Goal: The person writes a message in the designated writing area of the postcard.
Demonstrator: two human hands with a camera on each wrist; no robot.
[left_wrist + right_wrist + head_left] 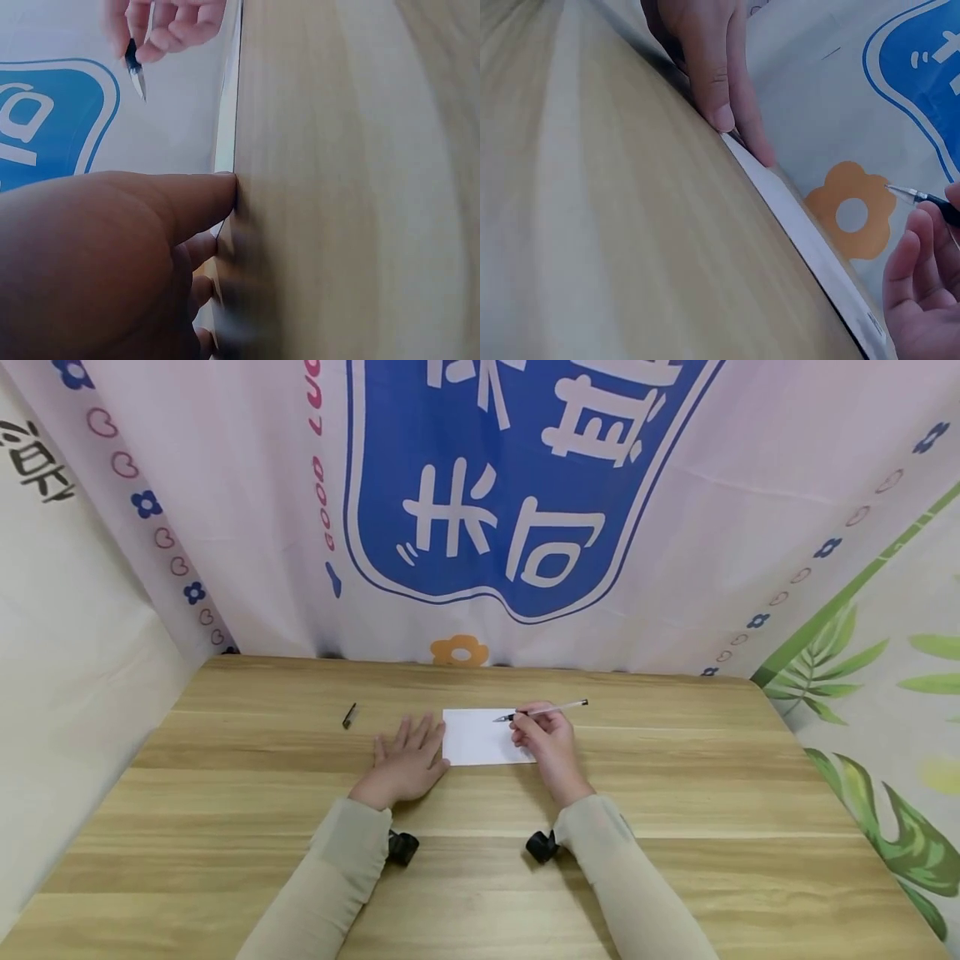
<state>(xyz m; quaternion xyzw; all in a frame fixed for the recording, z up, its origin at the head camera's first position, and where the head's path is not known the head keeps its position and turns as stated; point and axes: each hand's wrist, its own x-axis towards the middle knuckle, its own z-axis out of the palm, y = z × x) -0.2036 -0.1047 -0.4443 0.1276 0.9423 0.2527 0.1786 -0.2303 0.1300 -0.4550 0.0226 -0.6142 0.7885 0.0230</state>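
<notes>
A white sheet of paper (480,739) lies on the wooden table in front of the person. The left hand (408,763) rests palm down with spread fingers, its thumb and fingertips touching the left edge of the paper. Over the paper's right side, the right hand (549,742) pinches a clear-barrelled pen (555,708) with a black grip. The pen's tip points left, and in the right wrist view the metal tip (901,193) stands raised above the paper. A black pen cap (349,716) lies apart, to the upper left of the left hand.
The wood-grain table (480,893) ends at a printed curtain (262,527) with a blue emblem at the back. More cloth hangs at the left and right sides, the right one (885,677) with green leaves. Black wrist cameras (542,847) sit under both sleeves.
</notes>
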